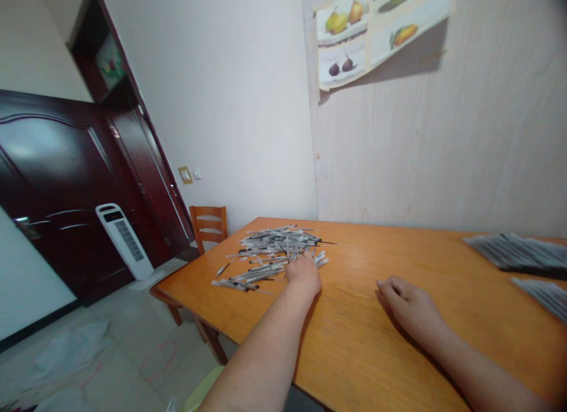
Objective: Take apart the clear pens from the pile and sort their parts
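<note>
In the middle of the frame, the left hand is resting at the near right side of a loose pile of thin pen-like sticks. Its fingers are pointing down among the sticks, and the back of the hand is partly hiding them, so I cannot tell how far they are open or whether they are gripping any stick. The pile is lying left of centre on the orange-brown table, with grey, white and black pieces crossing one another.

At the lower right, the right hand is lying on its side above the bare wood, well apart from the pile. Its fingers are curling inward and the thumb is closing against the forefinger; I cannot tell if something small is hiding inside.

At the right edge, a larger bundle of sticks is lying in order, and a smaller bundle is lying just below it. At the left, a wooden chair is standing behind the table, and a white tower appliance is standing before the dark red door.
</note>
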A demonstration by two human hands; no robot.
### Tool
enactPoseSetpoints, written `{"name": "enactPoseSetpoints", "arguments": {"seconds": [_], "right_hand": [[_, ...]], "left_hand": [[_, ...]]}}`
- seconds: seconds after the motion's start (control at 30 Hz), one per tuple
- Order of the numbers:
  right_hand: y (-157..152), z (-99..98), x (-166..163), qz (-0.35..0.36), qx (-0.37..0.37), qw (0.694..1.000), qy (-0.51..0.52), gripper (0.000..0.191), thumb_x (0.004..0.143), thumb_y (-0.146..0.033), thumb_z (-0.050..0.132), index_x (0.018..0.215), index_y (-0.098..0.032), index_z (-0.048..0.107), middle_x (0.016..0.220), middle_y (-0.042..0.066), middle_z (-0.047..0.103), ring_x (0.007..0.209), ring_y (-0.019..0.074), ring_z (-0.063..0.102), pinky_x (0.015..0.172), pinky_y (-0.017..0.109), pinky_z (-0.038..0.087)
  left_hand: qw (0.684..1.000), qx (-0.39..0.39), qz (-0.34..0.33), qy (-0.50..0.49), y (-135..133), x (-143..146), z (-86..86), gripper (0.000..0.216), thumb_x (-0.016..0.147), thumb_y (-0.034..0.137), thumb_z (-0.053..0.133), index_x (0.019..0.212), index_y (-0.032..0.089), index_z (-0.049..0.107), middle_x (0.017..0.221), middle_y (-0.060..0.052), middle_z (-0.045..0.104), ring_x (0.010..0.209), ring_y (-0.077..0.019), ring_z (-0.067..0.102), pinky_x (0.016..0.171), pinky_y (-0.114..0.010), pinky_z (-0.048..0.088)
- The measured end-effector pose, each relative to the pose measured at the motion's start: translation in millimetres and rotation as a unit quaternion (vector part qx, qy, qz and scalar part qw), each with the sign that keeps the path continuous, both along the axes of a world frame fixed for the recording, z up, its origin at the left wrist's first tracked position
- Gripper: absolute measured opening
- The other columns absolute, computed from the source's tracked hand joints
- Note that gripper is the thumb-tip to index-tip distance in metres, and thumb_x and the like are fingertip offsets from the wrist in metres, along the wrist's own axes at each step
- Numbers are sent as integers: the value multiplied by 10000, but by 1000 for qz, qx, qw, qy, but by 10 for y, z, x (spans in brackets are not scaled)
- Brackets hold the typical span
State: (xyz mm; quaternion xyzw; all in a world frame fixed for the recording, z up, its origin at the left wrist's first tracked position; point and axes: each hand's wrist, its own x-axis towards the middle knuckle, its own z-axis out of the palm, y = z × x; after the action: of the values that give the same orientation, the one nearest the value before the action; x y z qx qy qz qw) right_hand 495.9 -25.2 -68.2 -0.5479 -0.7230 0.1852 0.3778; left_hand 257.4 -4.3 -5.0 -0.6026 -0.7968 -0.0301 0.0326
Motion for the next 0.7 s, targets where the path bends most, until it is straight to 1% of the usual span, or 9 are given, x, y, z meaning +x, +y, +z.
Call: {"name": "enactPoseSetpoints", "arguments": {"seconds": [0.13, 0.3, 0.43, 0.63, 0.7], "right_hand": [[9, -3, -12, -1, 1, 1000, 7, 433, 918, -523, 387, 617, -221, 465, 571, -4, 532, 579, 166, 519, 540, 275, 319], [-9, 35, -36, -9, -5, 1000, 14, 420, 911, -510, 393, 611, -222, 447, 563, -3, 523, 564, 160, 497, 532, 276, 291], [-28, 71, -54, -13, 0, 1000, 25, 406, 903, -491, 398, 604, -221, 450, 564, 6, 532, 567, 161, 495, 523, 276, 275], [-21, 77, -61, -10, 7, 1000, 18, 404, 911, -480, 381, 610, -220, 453, 575, 10, 542, 582, 166, 510, 543, 278, 297], [-21, 79, -64, -12, 7, 1000, 15, 400, 913, -477, 378, 613, -221, 448, 574, 10, 541, 584, 167, 514, 544, 278, 301]], "left_hand": [[1000, 19, -2, 12, -54, 1, -1, 374, 867, 192, 431, 1231, 169, 515, 1277, -206, 564, 1205, -315, 531, 933, -465, 447], [998, 54, -3, 10, -112, 4, 5, 401, 837, 223, 461, 1232, 176, 511, 1307, -188, 549, 1237, -305, 491, 973, -461, 396], [997, 83, 8, 5, -142, 12, -2, 412, 800, 265, 504, 1202, 175, 520, 1272, -174, 569, 1208, -306, 504, 966, -457, 394], [994, 110, -6, 3, -190, 16, -55, 421, 792, 380, 536, 1165, 185, 542, 1248, -164, 583, 1178, -321, 515, 962, -466, 381], [994, 113, -10, -2, -195, 14, -65, 409, 802, 387, 528, 1159, 189, 551, 1241, -163, 588, 1176, -323, 519, 962, -468, 374]]}}
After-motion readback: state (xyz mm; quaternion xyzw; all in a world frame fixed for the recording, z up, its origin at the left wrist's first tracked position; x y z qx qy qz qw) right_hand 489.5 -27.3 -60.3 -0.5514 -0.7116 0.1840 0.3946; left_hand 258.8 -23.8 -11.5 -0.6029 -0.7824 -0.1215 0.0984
